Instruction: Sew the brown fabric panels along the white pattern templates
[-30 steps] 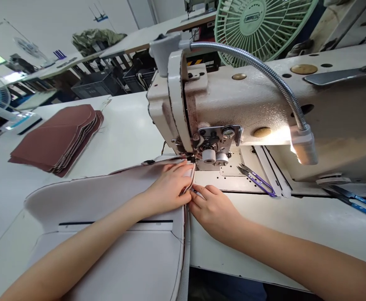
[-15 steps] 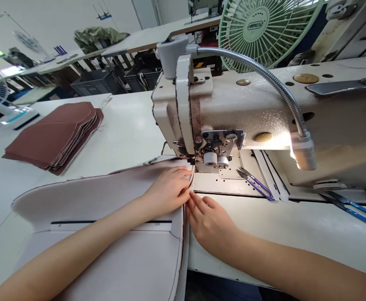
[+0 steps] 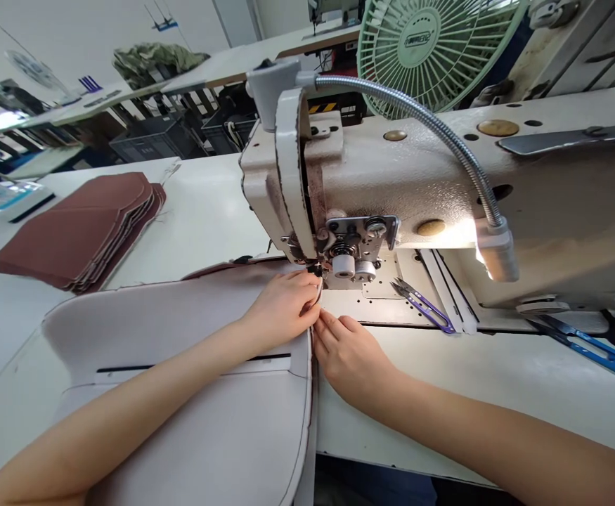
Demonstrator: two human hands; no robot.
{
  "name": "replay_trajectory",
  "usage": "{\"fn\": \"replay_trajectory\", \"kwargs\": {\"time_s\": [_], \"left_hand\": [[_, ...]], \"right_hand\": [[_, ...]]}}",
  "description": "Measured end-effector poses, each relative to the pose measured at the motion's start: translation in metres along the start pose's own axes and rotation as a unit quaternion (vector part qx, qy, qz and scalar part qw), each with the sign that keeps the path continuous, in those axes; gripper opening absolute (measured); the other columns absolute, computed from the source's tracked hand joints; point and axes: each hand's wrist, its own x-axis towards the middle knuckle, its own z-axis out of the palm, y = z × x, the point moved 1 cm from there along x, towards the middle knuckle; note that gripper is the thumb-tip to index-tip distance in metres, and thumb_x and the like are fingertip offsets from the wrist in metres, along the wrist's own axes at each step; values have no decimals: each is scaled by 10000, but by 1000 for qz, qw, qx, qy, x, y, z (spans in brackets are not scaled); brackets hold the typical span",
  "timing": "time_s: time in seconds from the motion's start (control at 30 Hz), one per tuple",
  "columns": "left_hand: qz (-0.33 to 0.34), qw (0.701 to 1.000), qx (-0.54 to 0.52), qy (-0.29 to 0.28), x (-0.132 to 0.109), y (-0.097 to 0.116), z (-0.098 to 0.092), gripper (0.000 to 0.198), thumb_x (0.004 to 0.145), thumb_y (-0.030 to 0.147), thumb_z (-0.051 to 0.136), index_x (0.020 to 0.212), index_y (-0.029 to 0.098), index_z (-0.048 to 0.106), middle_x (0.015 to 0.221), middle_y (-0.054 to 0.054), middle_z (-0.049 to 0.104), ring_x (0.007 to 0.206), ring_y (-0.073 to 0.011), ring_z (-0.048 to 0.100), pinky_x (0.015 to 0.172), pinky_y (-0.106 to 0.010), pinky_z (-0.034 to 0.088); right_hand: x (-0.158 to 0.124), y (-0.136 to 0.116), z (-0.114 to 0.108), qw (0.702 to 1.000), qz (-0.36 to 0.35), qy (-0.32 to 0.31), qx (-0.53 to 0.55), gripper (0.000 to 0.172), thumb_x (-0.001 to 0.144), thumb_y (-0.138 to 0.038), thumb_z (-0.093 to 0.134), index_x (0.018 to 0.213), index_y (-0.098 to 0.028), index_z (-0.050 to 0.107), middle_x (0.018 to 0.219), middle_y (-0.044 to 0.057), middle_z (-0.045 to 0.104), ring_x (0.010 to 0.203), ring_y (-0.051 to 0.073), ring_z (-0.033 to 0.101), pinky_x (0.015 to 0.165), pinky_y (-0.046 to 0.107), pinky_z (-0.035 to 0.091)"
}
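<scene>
At the right edge of the pale panel [image 3: 233, 436] on the table [image 3: 455, 355], the right hand [image 3: 352, 360] is slanted inward, its grip impossible to tell; just beyond, the edge is pinched by the palm-down left hand [image 3: 282, 309], its long line pointed away toward the sewing machine [image 3: 407, 183].

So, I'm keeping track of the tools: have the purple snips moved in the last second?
No: against the white knob on the sewing machine, the purple snips keep their place; only the view shifted.

A green fan [image 3: 417, 40] stands behind; grey crates [image 3: 152, 144] sit near a bench [image 3: 228, 63]; blue snips [image 3: 599, 360] lie at right.
</scene>
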Motion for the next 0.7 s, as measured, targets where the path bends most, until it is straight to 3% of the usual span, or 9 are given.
{"fn": "replay_trajectory", "kwargs": {"time_s": [0.13,0.27,0.4,0.5,0.57,0.63,0.7], "left_hand": [[19,999,-23,-36,-21,2,-6,119,879,296,511,907,197,570,1185,-67,628,1205,-258,507,931,-377,427],[29,995,-11,-98,-39,-1,-6,360,902,264,485,1256,200,469,1449,-77,417,1372,-255,318,1062,-443,328],[12,993,-4,-113,-43,-2,-2,406,925,198,416,1330,202,432,1488,-64,356,1406,-218,252,1122,-440,265],[21,990,-33,-136,-54,12,-6,509,905,162,389,1412,185,348,1496,-90,334,1399,-212,274,1136,-425,265],[22,982,-66,-173,-67,27,-10,686,881,333,507,1477,163,213,1530,-127,230,1415,-262,220,1147,-454,247],[6,974,-80,-214,-79,41,-12,1024,739,524,655,1501,132,95,1549,-158,87,1429,-330,113,1155,-509,204],[-16,969,-74,-237,-87,48,-12,1124,669,483,696,1503,118,36,1552,-154,-2,1430,-348,34,1158,-532,173]], "right_hand": [[-7,-11,-5,1000,-7,22,9,281,815,-107,496,987,-10,697,1056,220,691,1035,328,625,703,362,495],[-9,-17,-8,999,-10,31,12,277,810,-93,484,968,-26,702,1032,213,700,1039,329,626,680,357,485],[-7,-14,-7,1000,-3,20,7,289,828,-107,478,1000,-8,688,1067,223,687,1070,337,612,708,366,481],[-8,-14,-7,1000,4,0,13,295,845,-126,486,1032,8,671,1096,239,671,1084,329,604,738,378,479],[-9,-18,-8,1000,6,3,24,293,852,-148,495,1037,2,666,1094,242,670,1091,324,599,752,381,477],[-11,-22,-9,999,10,22,33,300,855,-180,497,1034,-10,667,1094,236,671,1098,325,594,765,383,473],[-11,-26,-11,999,14,35,36,314,854,-204,490,1028,-14,669,1108,229,669,1100,329,592,780,383,470]]}}
